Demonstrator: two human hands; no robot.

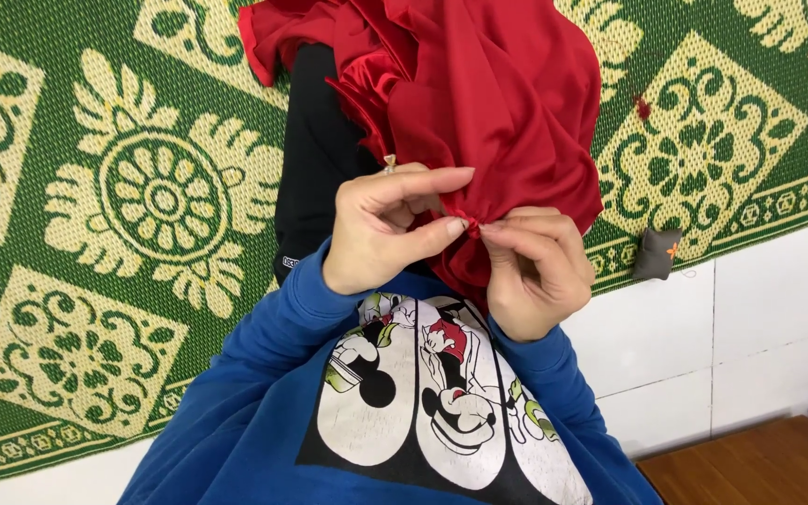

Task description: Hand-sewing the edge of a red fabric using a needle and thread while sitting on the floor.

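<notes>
A red cloth (pixel 497 103) lies bunched over my lap and a black trouser leg (pixel 315 159). My left hand (pixel 381 234) pinches a small fold of the cloth between thumb and fingers; a ring shows on one finger. My right hand (pixel 535 271) pinches the same fold from the other side, fingertips almost touching the left ones. Both hands sit just above my blue sweatshirt (pixel 264 411) with a cartoon print. Whether a needle sits between the fingers I cannot tell.
A green and cream patterned mat (pixel 114 215) covers the floor. A small dark grey pad (pixel 656 254) with an orange mark lies at the mat's edge. White floor tiles (pixel 759 327) show on the right, with a wooden surface (pixel 759 463) at the bottom right.
</notes>
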